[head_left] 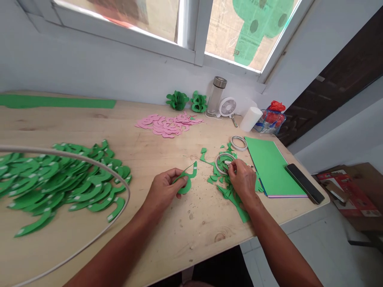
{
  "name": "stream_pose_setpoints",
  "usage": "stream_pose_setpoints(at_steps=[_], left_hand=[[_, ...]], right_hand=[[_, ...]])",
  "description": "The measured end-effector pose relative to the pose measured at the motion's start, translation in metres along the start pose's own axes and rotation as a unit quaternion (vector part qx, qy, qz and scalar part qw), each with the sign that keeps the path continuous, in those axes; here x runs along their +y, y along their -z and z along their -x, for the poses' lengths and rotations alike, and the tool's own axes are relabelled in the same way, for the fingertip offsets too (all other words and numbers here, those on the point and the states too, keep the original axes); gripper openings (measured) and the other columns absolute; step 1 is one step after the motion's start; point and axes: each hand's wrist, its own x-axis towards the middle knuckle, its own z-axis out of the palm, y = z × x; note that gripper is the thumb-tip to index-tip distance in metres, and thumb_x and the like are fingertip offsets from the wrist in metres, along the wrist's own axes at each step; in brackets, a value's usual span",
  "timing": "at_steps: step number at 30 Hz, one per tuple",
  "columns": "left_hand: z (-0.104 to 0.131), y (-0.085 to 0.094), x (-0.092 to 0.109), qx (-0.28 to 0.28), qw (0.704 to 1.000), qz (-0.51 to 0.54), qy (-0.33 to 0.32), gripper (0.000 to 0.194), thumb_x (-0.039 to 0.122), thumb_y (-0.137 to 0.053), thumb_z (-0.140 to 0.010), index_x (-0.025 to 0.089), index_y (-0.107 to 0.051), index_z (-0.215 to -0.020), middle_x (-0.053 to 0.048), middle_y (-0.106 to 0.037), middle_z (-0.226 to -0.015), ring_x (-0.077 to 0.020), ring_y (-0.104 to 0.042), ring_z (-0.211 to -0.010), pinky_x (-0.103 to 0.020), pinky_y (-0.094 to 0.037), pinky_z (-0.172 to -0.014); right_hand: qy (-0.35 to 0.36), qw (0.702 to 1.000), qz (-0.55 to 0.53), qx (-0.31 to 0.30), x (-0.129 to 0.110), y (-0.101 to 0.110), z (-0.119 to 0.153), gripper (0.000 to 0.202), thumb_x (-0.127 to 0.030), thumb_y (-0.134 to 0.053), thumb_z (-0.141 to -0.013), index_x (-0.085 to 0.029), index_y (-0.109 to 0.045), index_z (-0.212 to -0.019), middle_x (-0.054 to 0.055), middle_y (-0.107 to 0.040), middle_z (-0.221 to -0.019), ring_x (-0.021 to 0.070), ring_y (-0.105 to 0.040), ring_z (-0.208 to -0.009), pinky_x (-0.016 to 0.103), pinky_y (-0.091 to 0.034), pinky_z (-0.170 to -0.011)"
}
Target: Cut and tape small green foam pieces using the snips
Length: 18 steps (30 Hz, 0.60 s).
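My left hand (167, 185) pinches a curled green paper cutout (184, 185) between thumb and fingers, just above the table. A small white patch of tape shows near the cutout's tip. My right hand (241, 175) has its fingers closed at the right edge of a white tape roll (217, 167), which lies over green paper scraps (226, 192). The fingertips are partly hidden. To the left spreads a large pile of green paper cutouts (72, 181), many with small white tape patches.
Pink paper cutouts (167, 125), two green paper ornaments (177, 100), a glass bottle (214, 97), a small fan (228, 107) and a white roll (251, 118) stand at the back. A second tape roll (239, 148), green sheets (273, 167) and a phone (304, 183) lie right. A pale cable (104, 166) arcs across the left.
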Motion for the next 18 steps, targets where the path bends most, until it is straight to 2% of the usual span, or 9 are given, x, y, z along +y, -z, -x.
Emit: stream_pose_setpoints(at_steps=[3,6,9,11,14,16,18], left_hand=[[0.0,0.0,-0.001,-0.004,1.0,0.008,-0.004,0.015,0.031,-0.062,-0.061,0.017,-0.056,-0.061,0.003,-0.05,-0.05,-0.0098,-0.045,-0.044,-0.021,-0.039,-0.041],[-0.001,0.0,-0.002,-0.002,1.0,0.022,-0.006,0.015,0.03,-0.062,-0.061,0.017,-0.056,-0.059,0.003,-0.051,-0.05,-0.0093,-0.046,-0.044,-0.021,-0.039,-0.04],[0.0,-0.001,-0.003,0.002,0.999,0.046,0.0,0.015,0.029,-0.063,-0.061,0.016,-0.055,-0.058,0.003,-0.051,-0.051,-0.0087,-0.046,-0.044,-0.02,-0.039,-0.04],[0.0,-0.001,-0.002,0.005,0.998,0.061,0.003,0.015,0.028,-0.064,-0.06,0.016,-0.055,-0.058,0.003,-0.051,-0.052,-0.0086,-0.046,-0.044,-0.02,-0.04,-0.04],[0.001,-0.002,-0.002,0.011,0.998,0.065,-0.001,0.014,0.026,-0.064,-0.061,0.015,-0.056,-0.059,0.002,-0.052,-0.054,-0.0091,-0.047,-0.047,-0.02,-0.041,-0.041],[0.0,-0.001,-0.002,0.017,0.998,0.063,-0.011,0.013,0.026,-0.064,-0.062,0.015,-0.058,-0.062,0.002,-0.052,-0.055,-0.0093,-0.048,-0.049,-0.02,-0.042,-0.042],[0.0,0.0,-0.002,0.024,0.998,0.057,-0.025,0.012,0.025,-0.063,-0.063,0.014,-0.06,-0.065,0.002,-0.053,-0.056,-0.0095,-0.047,-0.051,-0.02,-0.042,-0.043]], right_hand=[[-0.053,0.996,-0.066,0.003,0.0,0.002,0.0,0.017,-0.027,-0.045,-0.083,-0.019,-0.058,-0.076,0.002,-0.062,-0.062,0.0153,-0.052,-0.055,0.025,-0.029,-0.055],[-0.1,0.975,-0.196,0.003,-0.001,0.009,-0.002,0.015,-0.029,-0.048,-0.081,-0.019,-0.057,-0.077,0.001,-0.06,-0.063,0.0142,-0.052,-0.055,0.025,-0.034,-0.055],[-0.141,0.916,-0.374,-0.021,-0.01,0.022,-0.001,0.015,-0.033,-0.051,-0.079,-0.019,-0.055,-0.075,-0.001,-0.056,-0.062,0.0127,-0.049,-0.054,0.024,-0.036,-0.053],[-0.153,0.856,-0.487,-0.079,-0.023,0.032,0.001,0.016,-0.034,-0.054,-0.077,-0.018,-0.054,-0.074,-0.001,-0.054,-0.061,0.0115,-0.046,-0.053,0.023,-0.035,-0.051],[-0.149,0.788,-0.571,-0.175,-0.05,0.044,0.006,0.013,-0.031,-0.058,-0.075,-0.019,-0.054,-0.071,-0.002,-0.051,-0.06,0.0101,-0.043,-0.053,0.022,-0.033,-0.05],[-0.145,0.764,-0.594,-0.207,-0.07,0.044,0.008,0.012,-0.029,-0.058,-0.074,-0.019,-0.054,-0.07,-0.002,-0.052,-0.063,0.0102,-0.044,-0.056,0.022,-0.034,-0.052],[-0.143,0.756,-0.6,-0.217,-0.091,0.04,0.009,0.01,-0.027,-0.057,-0.074,-0.019,-0.054,-0.069,-0.002,-0.051,-0.063,0.0101,-0.043,-0.058,0.022,-0.034,-0.053]])
